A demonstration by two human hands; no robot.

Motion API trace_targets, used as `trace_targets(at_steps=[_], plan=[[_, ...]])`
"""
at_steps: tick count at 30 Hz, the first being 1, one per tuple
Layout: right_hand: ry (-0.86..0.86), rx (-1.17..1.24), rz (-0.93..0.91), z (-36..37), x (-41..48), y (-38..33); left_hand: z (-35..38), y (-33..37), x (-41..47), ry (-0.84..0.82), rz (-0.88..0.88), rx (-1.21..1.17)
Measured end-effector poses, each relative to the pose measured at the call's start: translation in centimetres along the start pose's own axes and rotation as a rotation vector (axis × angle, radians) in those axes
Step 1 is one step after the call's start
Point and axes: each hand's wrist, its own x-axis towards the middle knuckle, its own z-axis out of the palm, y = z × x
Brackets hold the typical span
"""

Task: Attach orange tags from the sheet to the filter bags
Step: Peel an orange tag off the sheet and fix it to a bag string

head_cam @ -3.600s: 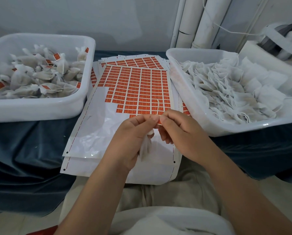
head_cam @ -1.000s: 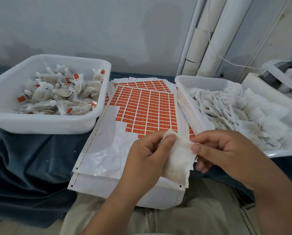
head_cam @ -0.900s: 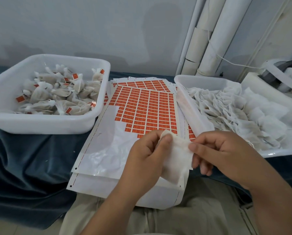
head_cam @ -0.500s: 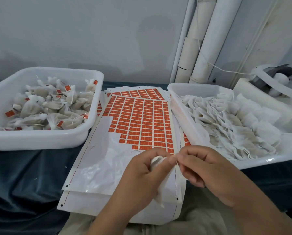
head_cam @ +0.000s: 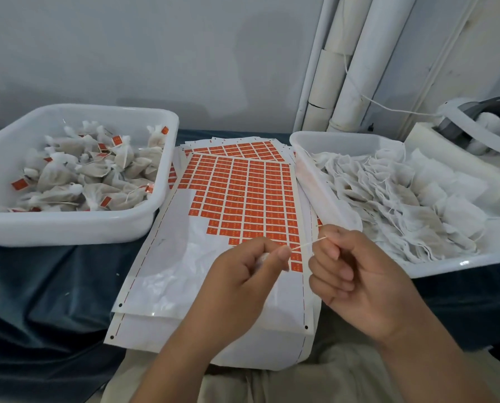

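Left hand (head_cam: 243,274) grips the bag (head_cam: 262,257), right hand (head_cam: 359,283) pinches its string (head_cam: 308,244). Hold the string tight and low over the sheet (head_cam: 243,193), so a tag (head_cam: 297,267) sticks straight.

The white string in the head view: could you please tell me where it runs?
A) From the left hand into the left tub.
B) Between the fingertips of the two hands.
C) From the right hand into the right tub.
B: the string is stretched from the left hand, which also grips a bunched filter bag, to the pinching right hand, above the tag sheet.
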Motion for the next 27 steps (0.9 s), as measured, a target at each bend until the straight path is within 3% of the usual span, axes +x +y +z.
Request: trace_targets(at_steps=[6,13,21,27], plan=[[0.023,0.023,-0.108,0.4,0.2,0.1,0.4,-0.6,0.0,-0.032,-0.01,0.032],[0.26,-0.576,-0.258,-0.2,-0.3,-0.7,-0.1,-1.1,0.1,-0.254,-0.023,0.061],[0.358,-0.762,-0.321,0.2,-0.1,-0.8,-0.6,-1.1,0.3,-0.237,-0.082,0.03],[0.38,-0.819,-0.251,0.7,0.0,0.1,-0.5,-0.7,0.4,-0.124,0.013,-0.158]])
